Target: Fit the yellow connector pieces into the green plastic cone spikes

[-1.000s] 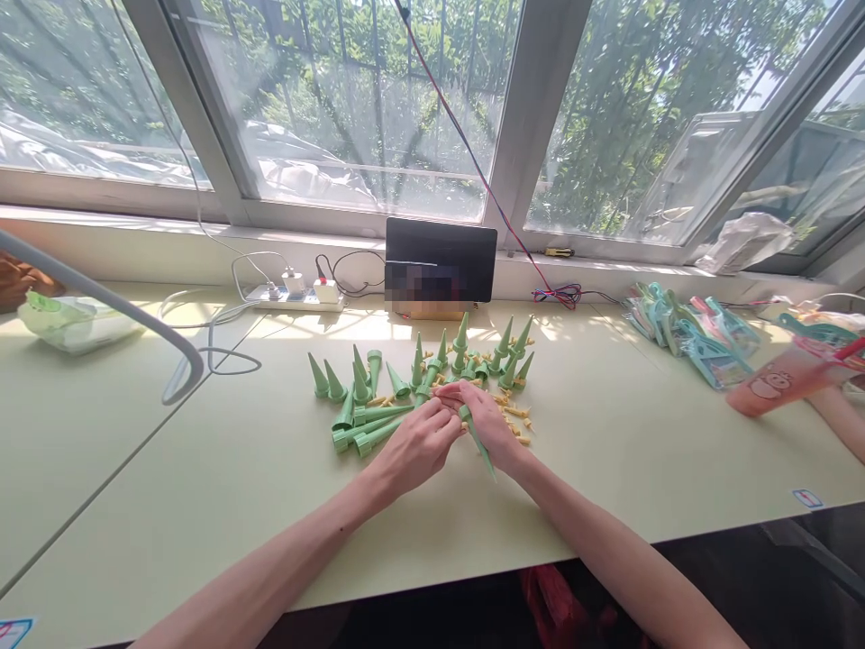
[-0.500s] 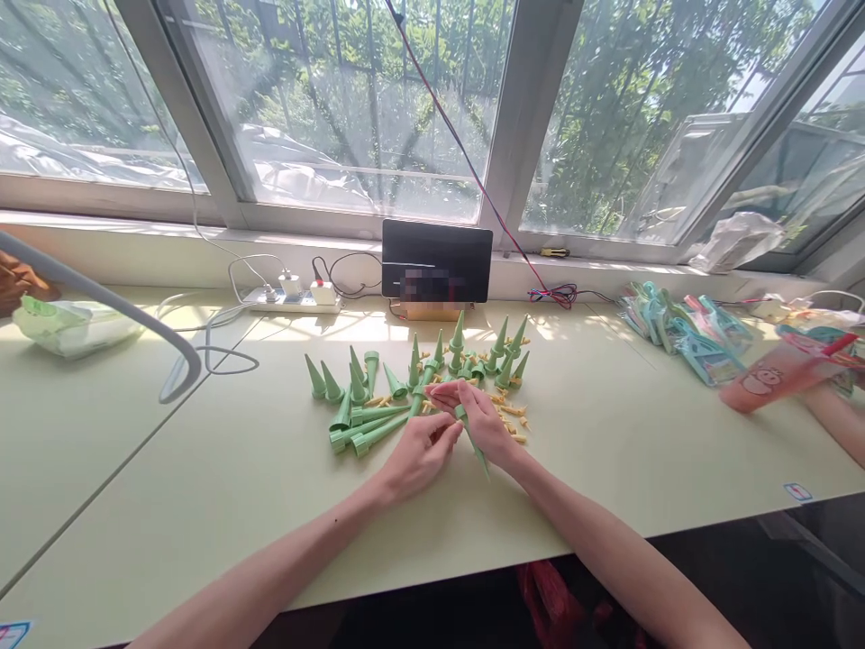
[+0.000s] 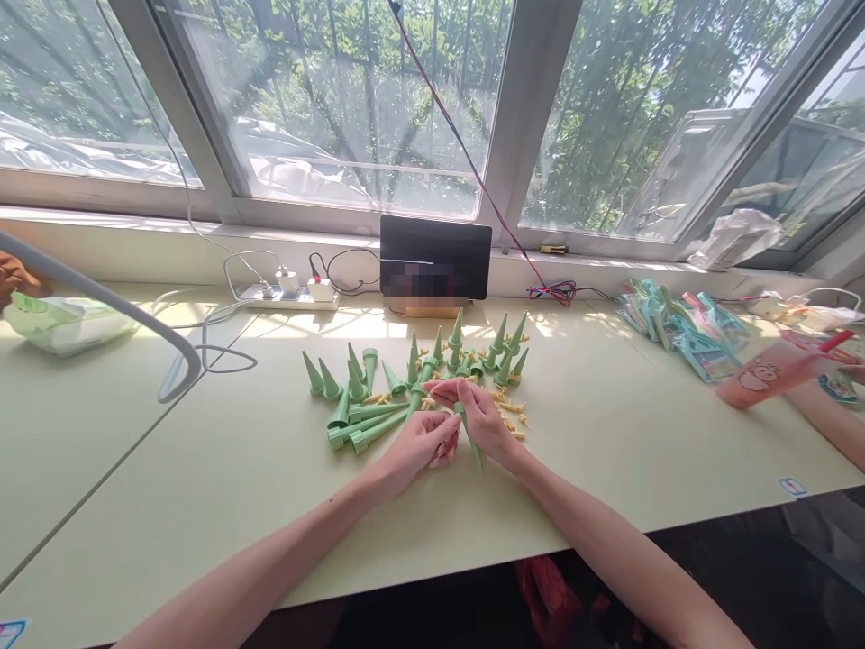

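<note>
At the middle of the bench [image 3: 608, 451], just before the heap of green cones [image 3: 365, 419] and small yellow pieces [image 3: 512, 420], the right hand [image 3: 483, 419] is clasping a green spike [image 3: 473, 443] in its grip, tip pointing toward the person, while the left hand [image 3: 419, 443] is curling its fingers beside it, its grip impossible to tell.

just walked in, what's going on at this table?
One person works bare-handed at a pale table. Their right hand grips a green cone, tip pointing back toward them. The left hand is curled close beside it; whether it pinches anything is too small to tell. Just beyond are more cones, some upright and some on their sides, among small yellow pieces. At the far right, another person's forearm is beside a pink cup.
</note>
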The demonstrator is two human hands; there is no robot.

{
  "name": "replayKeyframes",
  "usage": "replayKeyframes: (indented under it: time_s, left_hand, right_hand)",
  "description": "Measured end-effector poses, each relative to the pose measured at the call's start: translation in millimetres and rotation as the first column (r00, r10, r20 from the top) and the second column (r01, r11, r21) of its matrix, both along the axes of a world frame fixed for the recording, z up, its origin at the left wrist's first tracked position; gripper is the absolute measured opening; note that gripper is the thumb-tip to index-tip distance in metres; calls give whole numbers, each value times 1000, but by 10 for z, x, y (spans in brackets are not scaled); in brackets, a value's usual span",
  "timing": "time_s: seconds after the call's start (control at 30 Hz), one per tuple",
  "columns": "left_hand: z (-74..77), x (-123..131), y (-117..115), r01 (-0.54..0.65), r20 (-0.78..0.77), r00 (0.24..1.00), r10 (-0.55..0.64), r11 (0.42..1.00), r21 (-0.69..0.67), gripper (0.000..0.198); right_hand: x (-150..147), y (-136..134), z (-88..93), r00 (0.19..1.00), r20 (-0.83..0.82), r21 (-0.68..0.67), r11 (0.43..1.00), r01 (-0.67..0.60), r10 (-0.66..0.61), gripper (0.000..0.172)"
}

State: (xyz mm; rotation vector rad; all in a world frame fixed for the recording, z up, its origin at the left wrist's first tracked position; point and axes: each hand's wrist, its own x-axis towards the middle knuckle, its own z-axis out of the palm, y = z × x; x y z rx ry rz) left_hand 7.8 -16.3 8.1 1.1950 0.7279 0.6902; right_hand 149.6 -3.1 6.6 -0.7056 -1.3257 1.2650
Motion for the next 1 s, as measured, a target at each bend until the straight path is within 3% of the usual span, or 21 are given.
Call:
replayKeyframes:
  time_s: [0.13, 0.27, 0.37, 0.7, 1.0]
  left_hand:
    - [66, 5, -21, -36, -66, 997, 47, 986, 164, 49]
    - [111, -1, -36, -70, -148, 978, 144, 905, 420, 50]
    - [86, 3, -51, -66, -194, 962, 190, 856, 512, 49]
    - [22, 22, -68, -29, -303, 918, 258, 802, 596, 45]
    - [59, 24, -77, -28, -312, 918, 244, 827, 562, 47]
  right_hand:
    - [-15, -7, 40, 998, -61, -49, 999, -15, 12, 43]
    - [-28, -31, 70, 992, -115, -119, 991, -58, 44, 42]
    - [-35, -51, 83, 987, -138, -172, 979, -105, 82, 41]
    - [-45, -49, 68, 982, -138, -269, 949, -163, 129, 34]
    - [-27, -68, 104, 985, -59, -311, 935, -170, 160, 34]
